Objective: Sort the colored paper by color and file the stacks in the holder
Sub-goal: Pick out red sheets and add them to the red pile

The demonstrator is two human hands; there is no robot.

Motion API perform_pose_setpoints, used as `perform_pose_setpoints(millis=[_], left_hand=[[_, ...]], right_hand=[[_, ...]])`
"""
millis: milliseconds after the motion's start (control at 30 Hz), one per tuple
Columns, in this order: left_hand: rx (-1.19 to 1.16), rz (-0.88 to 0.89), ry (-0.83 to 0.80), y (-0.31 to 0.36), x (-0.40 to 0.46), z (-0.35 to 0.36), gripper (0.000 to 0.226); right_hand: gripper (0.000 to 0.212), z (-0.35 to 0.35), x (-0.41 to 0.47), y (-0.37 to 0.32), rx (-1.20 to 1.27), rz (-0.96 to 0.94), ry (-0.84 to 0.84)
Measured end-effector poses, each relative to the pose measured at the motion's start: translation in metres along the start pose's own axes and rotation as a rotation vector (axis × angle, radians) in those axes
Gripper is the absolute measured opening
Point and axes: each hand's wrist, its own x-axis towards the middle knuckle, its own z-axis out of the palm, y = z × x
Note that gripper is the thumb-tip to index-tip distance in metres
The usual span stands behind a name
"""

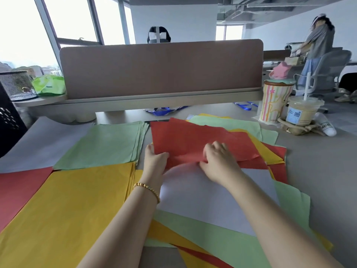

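Red sheet (193, 140) tilted, long axis left-right, near edge lifted; left hand (155, 159) and right hand (218, 161) both pinch it.

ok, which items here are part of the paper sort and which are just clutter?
Job:
red sheet gripped by left hand and right hand
green stack
yellow stack
red stack
unsorted pile

Clutter:
striped cup
iced drink
mesh pen holder
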Motion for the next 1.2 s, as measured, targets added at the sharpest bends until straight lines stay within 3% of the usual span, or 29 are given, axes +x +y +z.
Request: perform_pose_setpoints(millis=[67,100,167,233,367,500,567,633,733,800,867,933,1033,1200], left_hand=[[-0.197,-0.027,0.05,0.002,0.001,-0.002,0.028],[-0.288,-0.033,0.063,0.004,0.001,-0.003,0.033],[-0.393,-0.046,0.071,0.005,-0.002,-0.002,0.041],[-0.377,-0.081,0.025,0.005,-0.006,0.002,0.035],[-0.182,-0.113,-0.134,0.0,-0.011,0.01,0.024],[-0.062,-0.105,-0.314,0.004,-0.025,0.014,0.023],[-0.03,-0.112,-0.386,0.006,-0.029,0.015,0.028],[-0.107,-0.171,-0.404,0.011,-0.029,0.012,0.053],[-0.409,-0.27,-0.328,0.02,-0.016,-0.005,0.088],[-0.558,-0.311,-0.263,0.025,-0.008,-0.024,0.094],[-0.549,-0.333,-0.249,0.027,-0.001,-0.041,0.096],[-0.427,-0.338,-0.305,0.029,-0.001,-0.049,0.089],[-0.145,-0.32,-0.371,0.03,-0.009,-0.042,0.056],[0.191,-0.252,-0.349,0.018,-0.01,-0.024,0.023]], right_hand=[[0.034,-0.017,0.0,0.006,0.016,0.096,-0.048],[0.038,-0.024,0.0,0.008,0.135,0.15,-0.138],[0.06,-0.028,-0.002,0.01,0.625,0.325,-0.326],[0.073,-0.02,0.0,0.011,1.045,0.447,-0.401],[0.065,-0.003,0.011,0.011,1.638,0.488,-0.352],[0.046,0.002,0.018,0.025,1.917,0.61,-0.147],[0.025,0.007,0.02,0.033,1.855,0.749,-0.013],[0.028,0.012,0.023,0.042,1.672,0.815,0.012],[0.018,0.004,0.02,0.052,1.465,0.665,-0.125],[0.021,-0.005,0.017,0.06,1.386,0.566,-0.174],[0.015,-0.015,0.01,0.067,1.387,0.539,-0.24],[0.008,-0.023,0.003,0.07,1.325,0.533,-0.32],[0.018,-0.025,0.001,0.066,1.27,0.525,-0.343],[0.062,-0.013,0.009,0.048,1.192,0.518,-0.285]])
